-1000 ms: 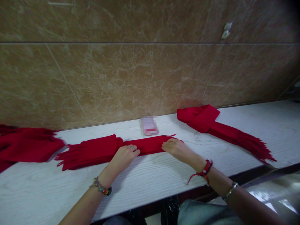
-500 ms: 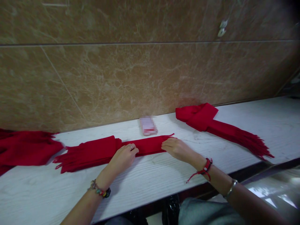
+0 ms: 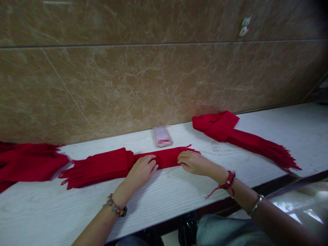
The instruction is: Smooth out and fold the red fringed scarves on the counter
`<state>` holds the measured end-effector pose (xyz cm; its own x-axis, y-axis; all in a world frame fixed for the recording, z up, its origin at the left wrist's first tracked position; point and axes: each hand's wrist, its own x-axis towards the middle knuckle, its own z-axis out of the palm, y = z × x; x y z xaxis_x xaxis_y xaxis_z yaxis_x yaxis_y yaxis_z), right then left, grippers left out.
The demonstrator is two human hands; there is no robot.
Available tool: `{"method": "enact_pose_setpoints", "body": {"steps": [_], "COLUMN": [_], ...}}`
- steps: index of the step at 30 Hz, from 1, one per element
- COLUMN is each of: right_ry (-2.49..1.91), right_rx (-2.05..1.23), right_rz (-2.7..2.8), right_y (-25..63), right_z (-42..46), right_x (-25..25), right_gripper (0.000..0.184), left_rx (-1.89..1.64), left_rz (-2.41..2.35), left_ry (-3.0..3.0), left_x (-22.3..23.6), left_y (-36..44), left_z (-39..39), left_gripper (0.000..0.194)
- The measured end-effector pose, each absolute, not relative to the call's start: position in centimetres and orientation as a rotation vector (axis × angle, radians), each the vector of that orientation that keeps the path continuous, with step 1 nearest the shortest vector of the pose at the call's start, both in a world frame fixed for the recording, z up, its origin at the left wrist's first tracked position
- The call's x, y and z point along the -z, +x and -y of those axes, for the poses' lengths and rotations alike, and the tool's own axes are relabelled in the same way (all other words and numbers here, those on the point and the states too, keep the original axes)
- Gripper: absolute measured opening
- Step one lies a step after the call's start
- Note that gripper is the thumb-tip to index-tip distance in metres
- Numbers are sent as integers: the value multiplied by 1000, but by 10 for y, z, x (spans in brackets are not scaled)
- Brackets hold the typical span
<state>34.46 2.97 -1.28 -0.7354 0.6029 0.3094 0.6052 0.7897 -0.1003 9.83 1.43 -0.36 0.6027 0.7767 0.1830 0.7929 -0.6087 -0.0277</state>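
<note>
A red fringed scarf (image 3: 166,158) lies lengthwise on the white tabletop, flat and narrow between my hands. Its left end meets a thicker, layered stack of folded red scarf (image 3: 105,167) with fringe pointing left; whether both are one piece I cannot tell. My left hand (image 3: 143,167), a ring on one finger, is closed with bent fingers on the strip just right of the stack. Near the fringed right end, my right hand (image 3: 193,162) pinches the cloth at its front edge. The fingertips of both hands are partly hidden.
Another red scarf (image 3: 217,126) lies loosely folded at the right, its fringe toward the table's front edge. More red cloth (image 3: 30,162) is bunched at the far left. A small pale, blurred packet (image 3: 162,136) sits by the brown tiled wall (image 3: 159,85) behind the white table (image 3: 159,201).
My left hand has slid a little to the right along the scarf. My right hand has barely moved, and more of the fringe shows beyond it.
</note>
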Motion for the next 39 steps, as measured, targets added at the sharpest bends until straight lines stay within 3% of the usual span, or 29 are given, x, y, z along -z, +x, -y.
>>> {"method": "enact_pose_setpoints", "body": {"steps": [6,15,23,26,31,39], "right_ry": [-950,-1128,-1446,-1307,-927,-1209], "right_rx": [-54,9,202,208,-80,31], "right_rz": [2535,2748,2668,2486,2552,2751], "right_y": [356,357,413,409,370,390], "right_z": [-38,-58,-64,-62,-54,-51], "right_x": [-3,4,5,0,-2,1], "right_gripper": [17,19,21,21,20,17], "left_rx": [116,-19,-12,14,4,-30], "left_rz": [1398,1462,1452,1450,1438,1431], "left_ry": [-2799,-2819,-2818,-2815,-2800,-2805], "left_x": [23,16,15,19,18,15], "left_y": [102,101,101,100,101,101], "left_z": [-18,-13,-13,-15,-15,-14], "left_gripper": [44,47,47,46,46,46]}}
